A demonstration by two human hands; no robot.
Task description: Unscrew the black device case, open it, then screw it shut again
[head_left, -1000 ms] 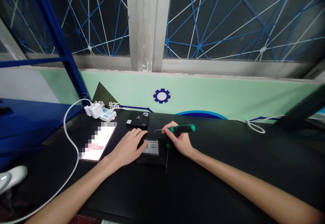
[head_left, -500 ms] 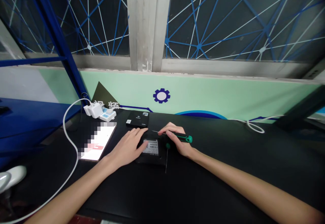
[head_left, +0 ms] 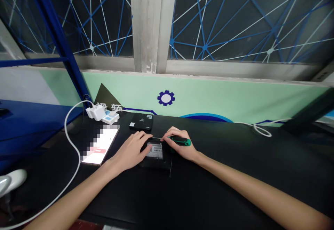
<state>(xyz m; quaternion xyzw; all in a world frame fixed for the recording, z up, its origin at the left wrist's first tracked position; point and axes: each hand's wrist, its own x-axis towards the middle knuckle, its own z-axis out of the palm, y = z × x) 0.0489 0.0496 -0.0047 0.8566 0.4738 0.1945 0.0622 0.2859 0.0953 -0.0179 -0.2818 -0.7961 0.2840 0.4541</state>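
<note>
A small black box with a white label (head_left: 156,152) lies on the black table (head_left: 208,181). My left hand (head_left: 132,150) rests flat on its left side, fingers stretched out. My right hand (head_left: 180,146) is closed around a green-and-black screwdriver (head_left: 180,140), whose thin shaft points left onto the box's far edge. A second screwdriver (head_left: 171,162) lies on the table just right of the box, partly hidden under my right hand.
Another black box (head_left: 141,121) sits behind. A lit phone (head_left: 100,145) lies to the left, with a white cable (head_left: 69,143) running to chargers in a power strip (head_left: 103,114). A white cable coil (head_left: 262,130) lies at the right, and a white object (head_left: 10,180) at the far left edge.
My right hand has lowered the screwdriver from a raised, tilted hold down to the box's far edge. My left hand has stayed on the box.
</note>
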